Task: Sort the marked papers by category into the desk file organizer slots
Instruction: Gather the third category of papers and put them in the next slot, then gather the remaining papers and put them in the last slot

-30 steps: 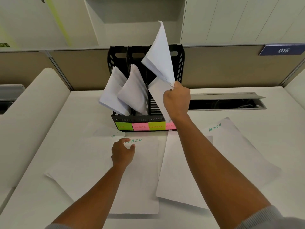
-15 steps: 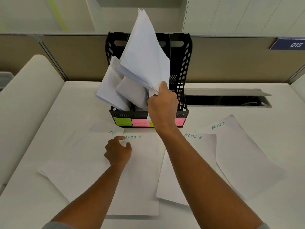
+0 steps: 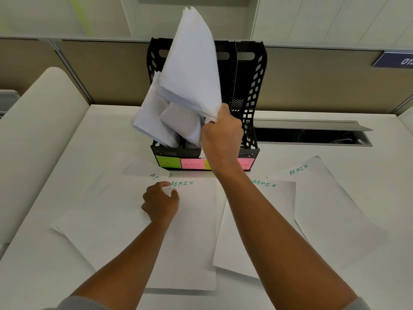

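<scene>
Gripping, in the right hand (image 3: 221, 133), a thick sheaf of white papers (image 3: 192, 66) by its lower corner, long axis tilting up over the black perforated plastic file organizer (image 3: 248, 97), left hand (image 3: 159, 201) resting with loosely curled fingers on a flat white "ADMIN" sheet (image 3: 185, 242) on the white table (image 3: 357, 164).

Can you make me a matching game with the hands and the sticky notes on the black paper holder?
Things:
1. right hand
2. left hand
3. sticky note marked HR
4. sticky note marked SPORTS

Matches:
A. pink
B. rests on a flat sheet marked ADMIN
C. green
D. grips a raised stack of papers

Pairs: 1-D, 2-B, 3-C, 4-A
</scene>
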Available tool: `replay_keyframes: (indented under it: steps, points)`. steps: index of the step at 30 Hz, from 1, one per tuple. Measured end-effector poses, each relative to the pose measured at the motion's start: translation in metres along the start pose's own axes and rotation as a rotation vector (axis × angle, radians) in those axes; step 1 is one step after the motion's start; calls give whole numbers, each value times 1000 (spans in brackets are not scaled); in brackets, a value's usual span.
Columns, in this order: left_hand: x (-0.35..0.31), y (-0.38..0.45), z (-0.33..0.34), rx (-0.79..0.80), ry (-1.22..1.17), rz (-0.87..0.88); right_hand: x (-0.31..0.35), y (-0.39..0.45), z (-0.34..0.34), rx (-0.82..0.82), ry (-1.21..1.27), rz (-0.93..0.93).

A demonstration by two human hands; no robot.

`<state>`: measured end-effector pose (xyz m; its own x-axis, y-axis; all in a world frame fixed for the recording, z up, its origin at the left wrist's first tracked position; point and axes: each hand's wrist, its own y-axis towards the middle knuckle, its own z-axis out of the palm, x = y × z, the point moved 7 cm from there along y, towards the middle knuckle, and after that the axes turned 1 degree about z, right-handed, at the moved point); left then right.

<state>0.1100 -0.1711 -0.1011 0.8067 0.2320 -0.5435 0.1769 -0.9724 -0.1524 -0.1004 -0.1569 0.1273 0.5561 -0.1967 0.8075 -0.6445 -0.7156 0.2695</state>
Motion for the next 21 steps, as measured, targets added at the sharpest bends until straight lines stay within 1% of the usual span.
replay_keyframes:
  steps: [5,12,17,21]
  points:
    - [3,0,-2,-13,-2,-10,-17,28,-4,-64,7,51]
    - [2,0,-1,-34,-10,-11,-40,57,12,-64,52,99]
    - [3,1,0,-53,-6,0,-63,64,40,24,131,144]
    - [6,2,0,-72,-7,12,-91,61,68,160,183,302]
